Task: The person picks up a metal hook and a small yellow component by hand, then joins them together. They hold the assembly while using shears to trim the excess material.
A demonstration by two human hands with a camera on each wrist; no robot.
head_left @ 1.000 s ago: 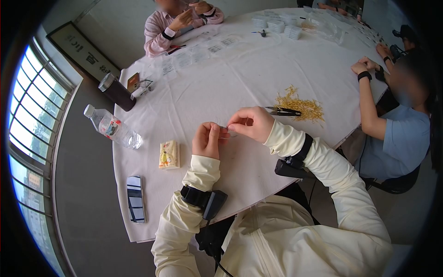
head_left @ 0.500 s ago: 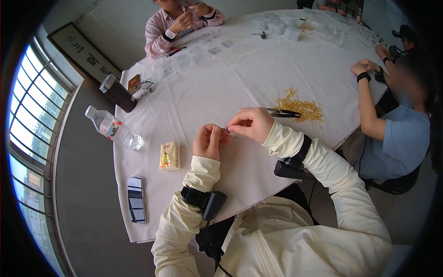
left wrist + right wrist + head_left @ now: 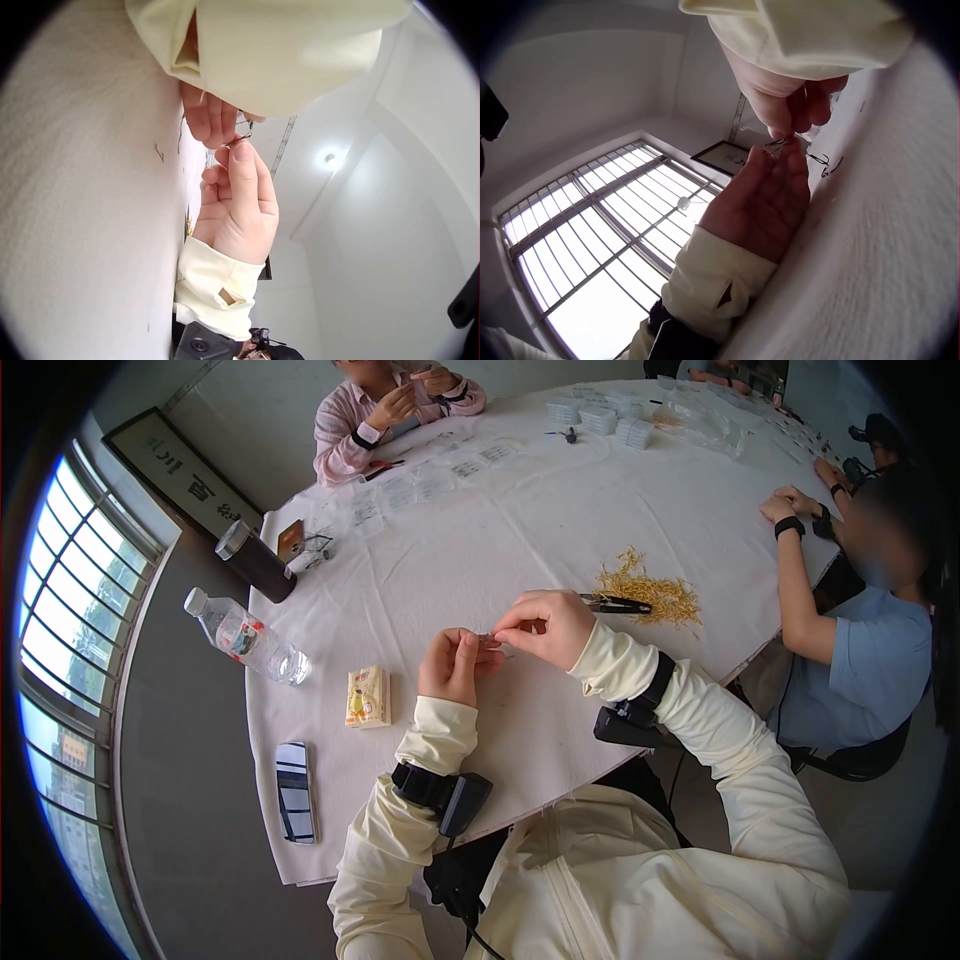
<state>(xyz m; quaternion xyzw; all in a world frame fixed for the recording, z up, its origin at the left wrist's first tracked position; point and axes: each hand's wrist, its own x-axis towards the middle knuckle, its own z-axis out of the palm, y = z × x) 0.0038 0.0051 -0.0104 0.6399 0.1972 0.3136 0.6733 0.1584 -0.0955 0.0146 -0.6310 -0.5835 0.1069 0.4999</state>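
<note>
In the head view my left hand (image 3: pixel 450 667) and right hand (image 3: pixel 552 626) meet above the table, fingertips close together. Between them is a thin, dark fish hook (image 3: pixel 775 142), largely covered by the fingers. My left thumb and fingers pinch it from one side. From the other side, my right thumb and forefinger pinch at its end, as the left wrist view shows, where a dark curved bit (image 3: pixel 249 129) sticks out. More dark hooks (image 3: pixel 823 160) appear just beyond the fingers in the right wrist view.
Black snips (image 3: pixel 618 604) lie beside a heap of yellow strands (image 3: pixel 655 588). To the left are a tissue pack (image 3: pixel 368 697), a phone (image 3: pixel 295 792), a plastic bottle (image 3: pixel 245 637) and a dark flask (image 3: pixel 256 562). Other people sit around the white-covered table (image 3: pixel 470 550).
Both hands keep almost the same place and pinch. The fingertips shift only slightly against each other. The head view has tilted a touch.
</note>
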